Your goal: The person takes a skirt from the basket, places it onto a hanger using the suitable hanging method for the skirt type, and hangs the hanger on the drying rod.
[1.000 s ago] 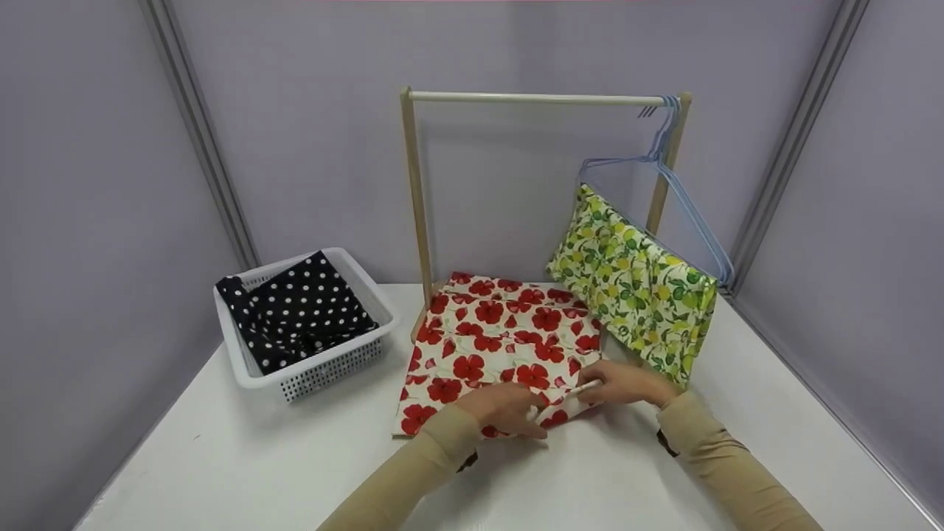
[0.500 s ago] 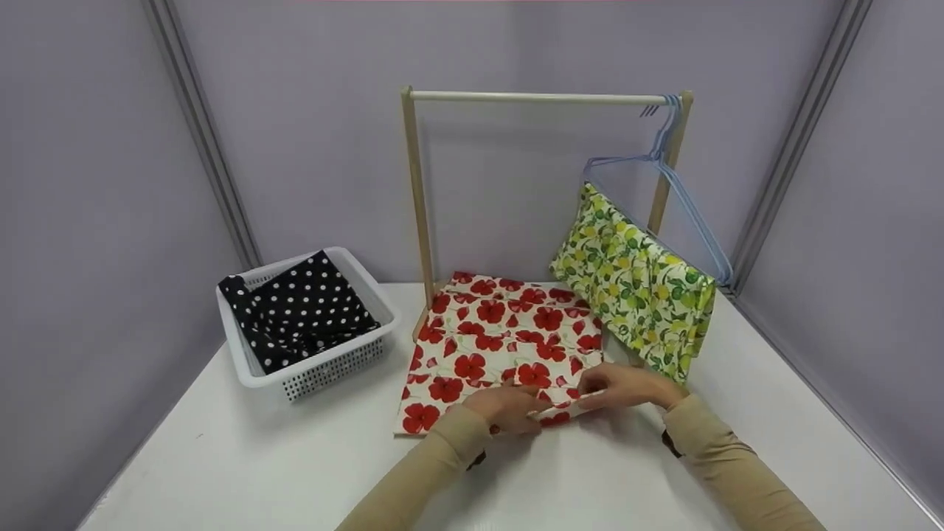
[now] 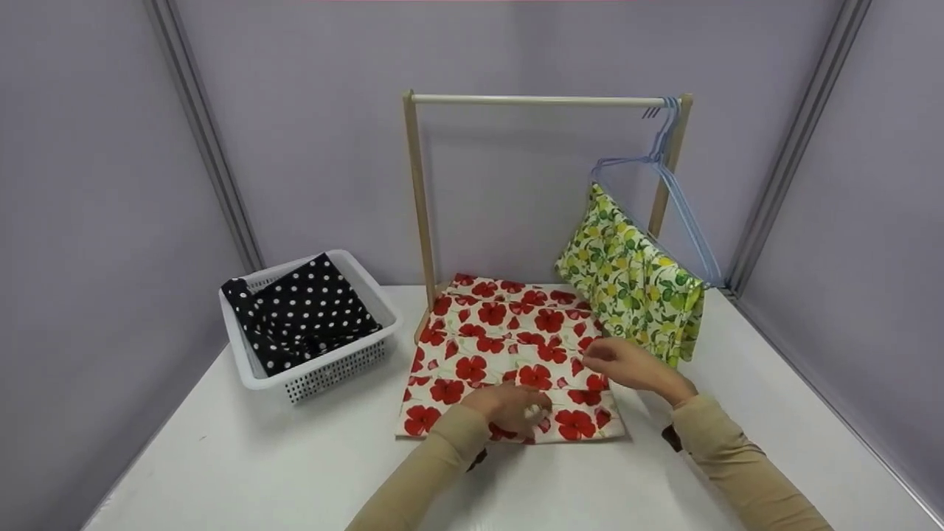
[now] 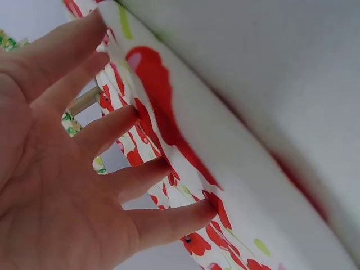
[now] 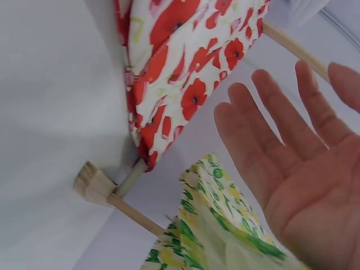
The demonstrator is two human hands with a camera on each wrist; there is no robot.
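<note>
A folded white cloth with red flowers (image 3: 490,341) lies flat on the table under the rack. My left hand (image 3: 509,408) rests on its near edge. In the left wrist view, the fingers of this hand (image 4: 67,163) are spread, fingertips on the fold of the red-flowered cloth (image 4: 225,163). Over the cloth's right side is my right hand (image 3: 634,366), holding nothing. The right wrist view shows the right hand's (image 5: 304,169) fingers extended, apart from the flowered cloth (image 5: 197,62). Close behind it, a lemon-print cloth (image 3: 627,273) drapes from a blue hanger.
A white basket (image 3: 335,361) on the left holds a black polka-dot cloth (image 3: 313,313). At the back stands a rack with a white rail (image 3: 531,99) and wooden posts. Several blue hangers (image 3: 686,214) hang at its right end. Grey walls enclose the white table (image 3: 243,472).
My right hand has let go of the cloth's near right corner and moved up and away. That corner now lies flat. The lemon-print cloth and hangers have swung slightly; my left hand stays nearly in place.
</note>
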